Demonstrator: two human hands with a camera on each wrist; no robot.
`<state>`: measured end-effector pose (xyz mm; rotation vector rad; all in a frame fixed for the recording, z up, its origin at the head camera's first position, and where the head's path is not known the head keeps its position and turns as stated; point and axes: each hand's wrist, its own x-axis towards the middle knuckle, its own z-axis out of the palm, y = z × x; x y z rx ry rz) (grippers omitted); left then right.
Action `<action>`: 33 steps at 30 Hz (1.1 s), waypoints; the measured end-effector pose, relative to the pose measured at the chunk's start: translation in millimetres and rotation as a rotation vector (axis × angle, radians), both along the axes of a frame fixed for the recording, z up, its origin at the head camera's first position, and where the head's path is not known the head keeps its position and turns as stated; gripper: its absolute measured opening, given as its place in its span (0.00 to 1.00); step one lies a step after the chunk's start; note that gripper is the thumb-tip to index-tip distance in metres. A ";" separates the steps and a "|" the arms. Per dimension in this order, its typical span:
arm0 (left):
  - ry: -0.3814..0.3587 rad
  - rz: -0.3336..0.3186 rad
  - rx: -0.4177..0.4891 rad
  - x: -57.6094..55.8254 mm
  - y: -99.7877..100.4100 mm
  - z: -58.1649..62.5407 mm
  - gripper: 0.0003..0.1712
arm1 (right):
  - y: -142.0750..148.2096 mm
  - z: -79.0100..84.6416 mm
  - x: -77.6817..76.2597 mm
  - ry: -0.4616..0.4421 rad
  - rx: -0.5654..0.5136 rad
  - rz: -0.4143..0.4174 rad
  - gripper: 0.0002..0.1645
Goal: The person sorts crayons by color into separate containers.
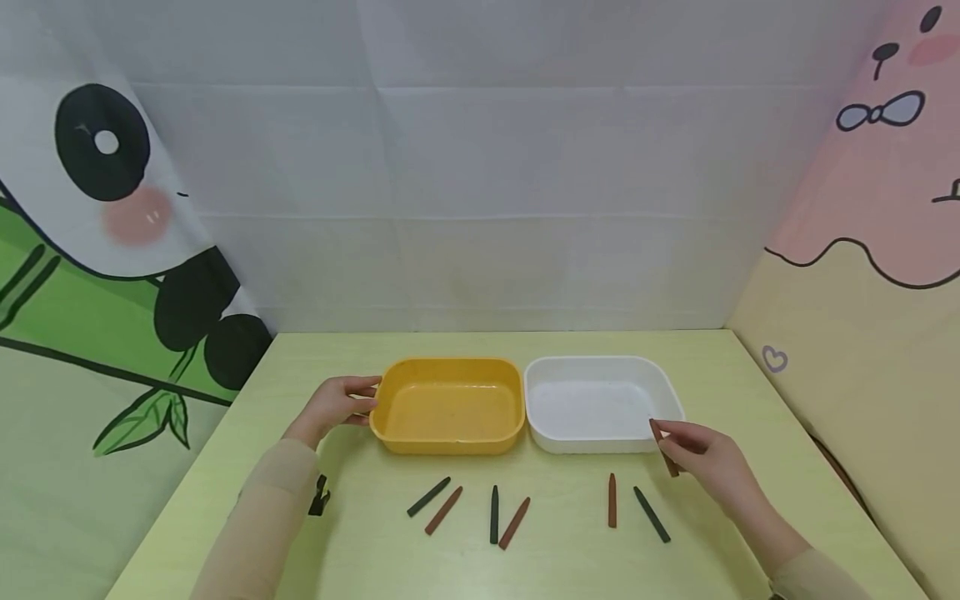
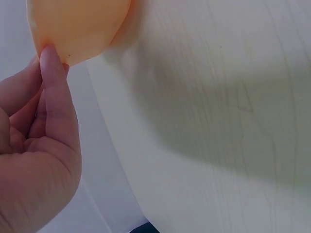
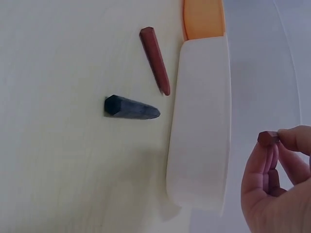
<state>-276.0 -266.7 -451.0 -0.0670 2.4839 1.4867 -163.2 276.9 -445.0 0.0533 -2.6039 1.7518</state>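
Between thumb and fingers, my right hand (image 1: 708,458) pinches a reddish-brown crayon (image 1: 663,450) beside the near right corner of a white tray (image 1: 600,447). In the right wrist view the end of that held crayon (image 3: 267,139) shows at the fingertips. My left hand (image 1: 337,407) grips the left rim of a yellow tray (image 1: 450,447), thumb and fingers on its edge (image 2: 73,34). Both trays stand side by side with bare insides. Nearest the right hand on the table lie a dark crayon (image 1: 651,515) and a brown crayon (image 1: 612,501).
In front of the yellow tray lie two loose pairs: a dark crayon (image 1: 428,497) beside a brown crayon (image 1: 444,511), and a dark crayon (image 1: 494,515) almost touching a brown crayon (image 1: 514,523). A white cloth (image 1: 487,208) hangs behind the pale wooden table (image 1: 375,567).
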 end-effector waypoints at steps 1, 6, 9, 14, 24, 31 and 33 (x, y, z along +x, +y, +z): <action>0.000 0.001 -0.001 0.1 0.1 0.2 0.30 | -2.5 1.8 -1.4 0.003 -0.010 0.004 0.25; 0.002 0.006 0.003 -0.3 0.4 0.1 0.30 | -15.2 8.8 -9.3 0.013 -0.058 0.027 0.25; 0.000 0.007 0.006 -0.7 0.3 -0.5 0.30 | -23.8 10.9 -14.7 0.016 -0.082 0.036 0.24; -0.003 0.017 0.003 -1.2 -0.2 -1.5 0.30 | -40.6 11.5 -23.4 0.020 -0.115 0.049 0.23; 0.000 0.007 0.009 0.9 1.8 0.0 0.29 | -78.9 6.3 -38.1 -0.001 -0.198 0.087 0.23; 0.013 0.001 0.012 1.9 1.6 0.6 0.29 | -104.6 3.0 -50.5 -0.019 -0.212 0.099 0.22; 0.012 0.003 0.010 2.4 2.8 1.5 0.29 | -111.7 3.7 -53.5 -0.030 -0.204 0.096 0.21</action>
